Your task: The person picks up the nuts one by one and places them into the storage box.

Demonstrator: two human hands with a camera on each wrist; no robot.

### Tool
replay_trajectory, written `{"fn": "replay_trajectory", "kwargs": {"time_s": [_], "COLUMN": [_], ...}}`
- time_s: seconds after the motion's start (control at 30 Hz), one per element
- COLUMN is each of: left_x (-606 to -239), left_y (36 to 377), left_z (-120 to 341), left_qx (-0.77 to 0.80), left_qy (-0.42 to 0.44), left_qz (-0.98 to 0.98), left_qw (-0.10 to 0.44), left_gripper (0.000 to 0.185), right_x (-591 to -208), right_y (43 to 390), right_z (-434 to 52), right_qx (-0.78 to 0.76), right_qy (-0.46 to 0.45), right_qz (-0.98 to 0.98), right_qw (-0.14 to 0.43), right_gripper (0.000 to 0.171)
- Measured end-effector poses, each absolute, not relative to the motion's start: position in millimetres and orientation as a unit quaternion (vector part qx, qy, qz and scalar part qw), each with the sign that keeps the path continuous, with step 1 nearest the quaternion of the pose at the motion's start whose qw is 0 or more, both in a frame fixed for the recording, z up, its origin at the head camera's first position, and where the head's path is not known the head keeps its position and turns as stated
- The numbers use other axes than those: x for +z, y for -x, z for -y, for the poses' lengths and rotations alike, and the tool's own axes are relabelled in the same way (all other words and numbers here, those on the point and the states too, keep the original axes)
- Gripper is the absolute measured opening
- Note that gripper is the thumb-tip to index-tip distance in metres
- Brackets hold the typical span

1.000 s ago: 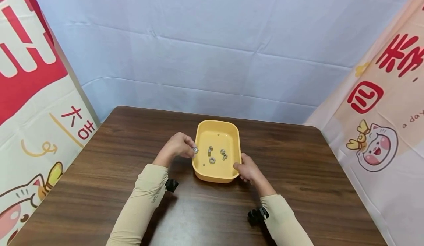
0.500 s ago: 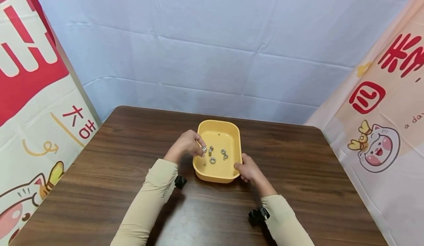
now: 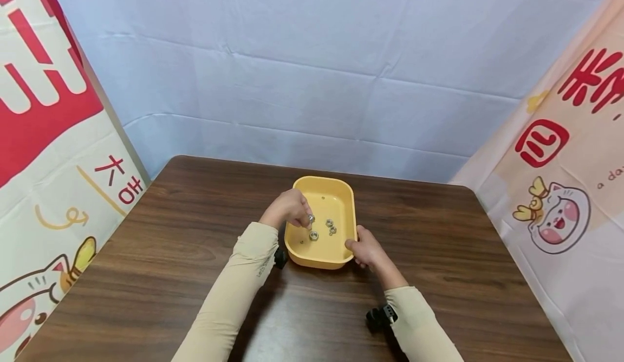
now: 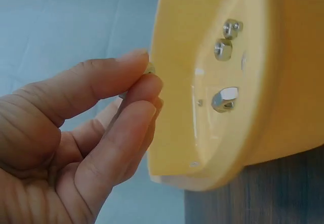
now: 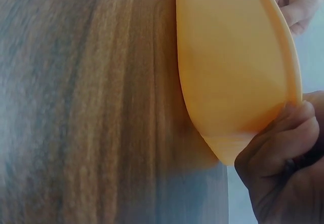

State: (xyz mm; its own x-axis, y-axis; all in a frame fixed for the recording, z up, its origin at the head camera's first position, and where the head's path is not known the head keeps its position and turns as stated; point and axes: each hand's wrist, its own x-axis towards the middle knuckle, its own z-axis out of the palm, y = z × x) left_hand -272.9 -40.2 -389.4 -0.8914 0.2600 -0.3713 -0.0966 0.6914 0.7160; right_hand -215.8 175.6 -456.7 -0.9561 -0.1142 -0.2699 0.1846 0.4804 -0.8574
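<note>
A yellow plastic tray (image 3: 341,188) stands in the middle of the brown table (image 3: 146,275), with several metal nuts (image 3: 314,236) on its floor. My left hand (image 3: 291,208) reaches over the tray's left rim and pinches a small metal nut (image 3: 310,219) between thumb and fingers. In the left wrist view that pinched nut (image 4: 150,68) shows at the fingertips (image 4: 147,89), beside the tray (image 4: 263,138) and its loose nuts (image 4: 224,99). My right hand (image 3: 366,250) grips the tray's near right corner; the right wrist view shows its fingers (image 5: 283,143) curled on the tray's rim (image 5: 288,57).
A pale blue cloth (image 3: 312,69) hangs behind the table. Printed banners stand at the left (image 3: 44,150) and right (image 3: 560,178). Black wrist camera mounts (image 3: 380,316) sit on both sleeves. Bare tabletop lies all round the tray.
My left hand has moved right with the pinched nut, from outside the tray's left rim to above the tray's floor. The right hand has stayed on the corner.
</note>
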Motion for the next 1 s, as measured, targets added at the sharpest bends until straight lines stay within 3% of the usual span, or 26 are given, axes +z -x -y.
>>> {"fn": "replay_trajectory", "kwargs": {"time_s": [0.23,0.53,0.73,1.0], "left_x": [-396.7,-402.4,-405.2,-398.5], "left_y": [289.3,293.5,296.7,304.3], "left_z": [33.2,26.6,18.7,16.8], "left_qx": [0.364,0.357,0.318,0.292], "left_qy": [-0.028,-0.019,0.006,-0.009], "left_qz": [-0.890,-0.889,-0.900,-0.907], "left_qw": [0.273,0.285,0.299,0.303], "left_gripper": [0.016,0.014,0.025,0.007], "right_x": [-457.2,-458.2,-458.2,-457.1], "right_y": [215.3,213.5,213.5,215.3], "right_z": [-174.2,-173.2,-173.5,-174.3], "right_qx": [-0.507,-0.508,-0.504,-0.509], "right_qy": [-0.022,-0.028,-0.031,-0.028], "right_qz": [-0.849,-0.848,-0.851,-0.849], "right_qw": [0.145,0.147,0.147,0.141], "right_gripper": [0.022,0.022,0.020,0.022]}}
